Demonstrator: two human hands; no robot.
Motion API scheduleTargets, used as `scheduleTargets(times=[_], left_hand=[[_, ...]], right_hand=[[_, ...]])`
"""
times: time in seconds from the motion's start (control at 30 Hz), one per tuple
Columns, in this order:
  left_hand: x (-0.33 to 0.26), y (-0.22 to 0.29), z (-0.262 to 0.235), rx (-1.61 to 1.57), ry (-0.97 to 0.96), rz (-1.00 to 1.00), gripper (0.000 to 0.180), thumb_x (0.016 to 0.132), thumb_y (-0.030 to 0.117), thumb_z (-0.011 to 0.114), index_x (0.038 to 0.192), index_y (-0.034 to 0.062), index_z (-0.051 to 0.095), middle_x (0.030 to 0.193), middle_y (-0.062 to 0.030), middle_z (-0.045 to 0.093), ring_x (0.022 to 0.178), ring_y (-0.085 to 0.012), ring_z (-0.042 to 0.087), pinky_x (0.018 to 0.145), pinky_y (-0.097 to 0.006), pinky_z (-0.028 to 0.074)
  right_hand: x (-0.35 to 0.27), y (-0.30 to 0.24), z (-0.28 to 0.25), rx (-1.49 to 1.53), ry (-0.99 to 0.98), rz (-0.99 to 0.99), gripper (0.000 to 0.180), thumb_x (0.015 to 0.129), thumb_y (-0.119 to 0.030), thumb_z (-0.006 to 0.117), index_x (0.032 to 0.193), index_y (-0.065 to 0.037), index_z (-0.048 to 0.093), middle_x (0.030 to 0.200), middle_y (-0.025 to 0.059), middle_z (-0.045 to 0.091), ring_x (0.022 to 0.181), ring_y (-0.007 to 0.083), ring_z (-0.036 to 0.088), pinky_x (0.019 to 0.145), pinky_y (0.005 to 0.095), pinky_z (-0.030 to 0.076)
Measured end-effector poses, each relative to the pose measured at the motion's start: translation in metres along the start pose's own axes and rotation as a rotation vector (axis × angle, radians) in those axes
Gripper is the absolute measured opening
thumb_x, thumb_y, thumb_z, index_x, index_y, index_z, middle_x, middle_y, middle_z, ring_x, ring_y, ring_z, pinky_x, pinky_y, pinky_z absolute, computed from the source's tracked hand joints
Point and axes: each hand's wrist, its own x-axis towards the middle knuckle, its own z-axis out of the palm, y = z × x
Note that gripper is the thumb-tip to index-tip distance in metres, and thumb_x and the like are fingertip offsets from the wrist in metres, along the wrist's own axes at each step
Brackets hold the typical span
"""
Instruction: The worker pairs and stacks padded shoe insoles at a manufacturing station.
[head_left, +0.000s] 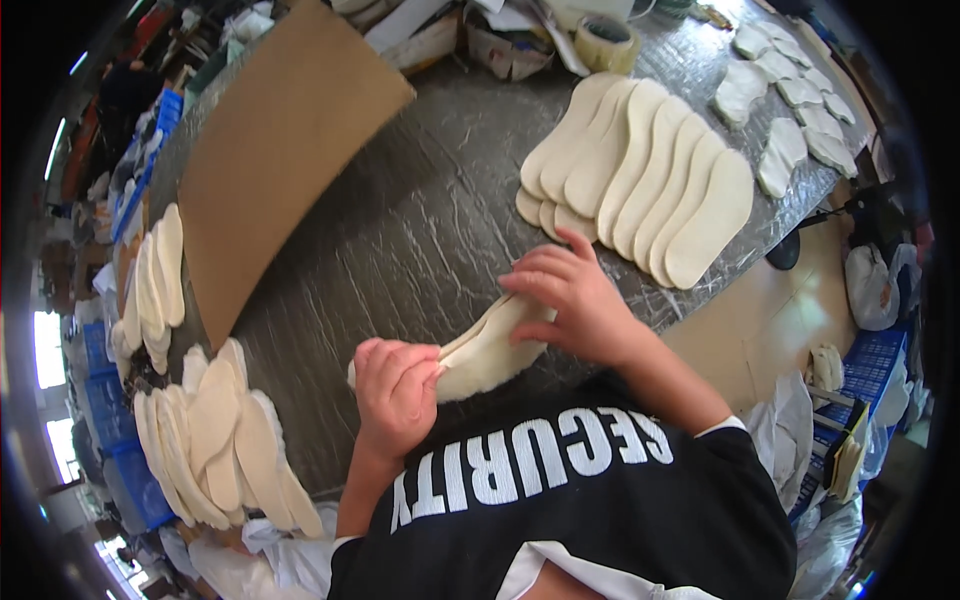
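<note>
A cream fleece insole (495, 360) lies slantwise close in front of me, with a slit or folded seam running along its upper edge. My left hand (396, 392) is closed in a pinch on its left end, covering part of it. At the right end, my right hand (572, 298) spans the width, thumb on the fleecy face and fingers at the far edge. Just beyond that hand, a fanned row of matching insoles (640, 180) lies on the dark, plastic-covered table (400, 215).
A brown cardboard sheet (285, 140) covers the table's far left. Insole piles (215, 440) lie at the near left, with more insoles (155, 280) beyond. Smaller cream pieces (790, 90) spread at the far right. A tape roll (606, 45) stands at the back.
</note>
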Motion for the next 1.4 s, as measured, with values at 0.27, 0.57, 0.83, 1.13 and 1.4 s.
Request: scheduleTargets(times=[0.27, 0.57, 0.83, 1.13, 1.4], left_hand=[[-0.001, 0.003, 0.005, -0.07, -0.037, -0.091, 0.017, 0.074, 0.002, 0.073, 0.086, 0.0052, 0.061, 0.095, -0.0053, 0.066, 0.078, -0.0241, 0.06, 0.076, -0.042, 0.043], [-0.001, 0.0, 0.008, -0.145, -0.038, -0.185, 0.018, 0.071, 0.002, 0.073, 0.082, 0.0059, 0.06, 0.092, -0.0042, 0.065, 0.075, -0.0234, 0.059, 0.076, -0.041, 0.042], [0.003, 0.002, 0.008, -0.152, -0.031, -0.182, 0.017, 0.07, -0.002, 0.073, 0.079, 0.0039, 0.06, 0.088, -0.0064, 0.065, 0.071, -0.0247, 0.057, 0.071, -0.039, 0.041], [-0.011, -0.001, 0.005, -0.228, -0.09, -0.239, 0.026, 0.069, 0.006, 0.077, 0.091, 0.0042, 0.064, 0.097, -0.005, 0.068, 0.082, -0.024, 0.061, 0.083, -0.041, 0.043], [-0.013, -0.007, -0.016, -0.277, -0.216, -0.359, 0.047, 0.065, 0.022, 0.084, 0.102, 0.0038, 0.063, 0.105, -0.0081, 0.069, 0.098, -0.0274, 0.064, 0.095, -0.044, 0.041]], right_hand=[[0.011, -0.017, 0.008, 0.046, -0.157, -0.037, 0.046, 0.065, -0.037, 0.082, 0.101, -0.013, 0.068, 0.088, 0.0005, 0.062, 0.088, 0.0218, 0.061, 0.098, 0.0486, 0.037], [0.017, -0.019, 0.017, 0.061, -0.129, -0.019, 0.026, 0.069, -0.031, 0.08, 0.082, -0.013, 0.066, 0.076, -0.0017, 0.061, 0.077, 0.0194, 0.061, 0.094, 0.0477, 0.038], [0.028, -0.042, 0.016, -0.065, -0.295, -0.08, 0.029, 0.07, -0.033, 0.078, 0.085, -0.013, 0.065, 0.079, -0.0023, 0.062, 0.083, 0.0185, 0.061, 0.097, 0.0515, 0.038], [0.024, -0.04, 0.032, 0.053, -0.217, -0.051, 0.019, 0.068, -0.022, 0.077, 0.078, -0.012, 0.065, 0.07, -0.0007, 0.061, 0.075, 0.0196, 0.062, 0.086, 0.0436, 0.042], [0.022, -0.041, 0.03, 0.132, -0.286, -0.03, 0.019, 0.072, -0.019, 0.078, 0.08, -0.01, 0.064, 0.071, 0.0019, 0.061, 0.073, 0.0225, 0.061, 0.086, 0.0423, 0.039]])
